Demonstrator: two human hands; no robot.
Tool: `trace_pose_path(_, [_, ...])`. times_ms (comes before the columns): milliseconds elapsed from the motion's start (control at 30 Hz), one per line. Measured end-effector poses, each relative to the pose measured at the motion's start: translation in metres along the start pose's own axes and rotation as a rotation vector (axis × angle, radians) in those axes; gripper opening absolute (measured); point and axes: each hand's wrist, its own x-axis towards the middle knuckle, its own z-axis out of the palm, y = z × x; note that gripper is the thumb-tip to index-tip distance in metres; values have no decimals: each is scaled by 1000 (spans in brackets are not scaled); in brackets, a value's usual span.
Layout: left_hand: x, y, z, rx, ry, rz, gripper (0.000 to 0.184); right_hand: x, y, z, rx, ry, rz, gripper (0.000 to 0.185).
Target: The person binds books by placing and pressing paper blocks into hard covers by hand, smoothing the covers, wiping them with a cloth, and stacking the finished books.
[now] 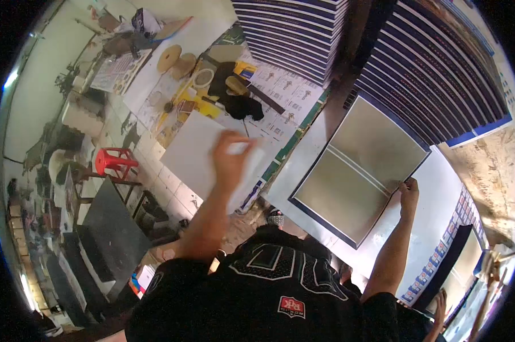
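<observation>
My left hand (229, 157) is raised over a stack of white sheets (192, 151) on the left table; motion smears it, and thumb and forefinger seem to curve toward each other. Whether it holds anything cannot be made out. On the white table to the right lies an open cover (348, 171), tan inside with dark edges and two pale lines across its middle. My right hand (408, 191) is closed on the cover's right edge, near those lines.
Tall stacks of dark blue covers (291, 34) (434, 68) rise behind. Tape rolls (169, 58), a black cloth (243, 106) and a dark strip (267, 100) lie on the left table. A red stool (115, 161) stands left. Another person's hand (440, 308) touches a cover, lower right.
</observation>
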Motion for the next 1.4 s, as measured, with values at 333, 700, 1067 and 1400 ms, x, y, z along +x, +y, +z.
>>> trace_pose_path(333, [-98, -165, -312, 72, 482, 24, 43, -108, -126, 190, -698, -504, -283, 27])
trace_pose_path(700, [-64, -100, -286, 440, 453, -410, 51, -245, -224, 280, -514, -804, -1302, 54])
trace_pose_path(1067, [-39, -50, -129, -836, -94, -601, 69, -226, -243, 108, 649, -504, -631, 23])
trace_pose_path(1400, [-80, 31, 64, -260, -835, -676, 45, -207, -120, 18, 396, 127, 435, 68])
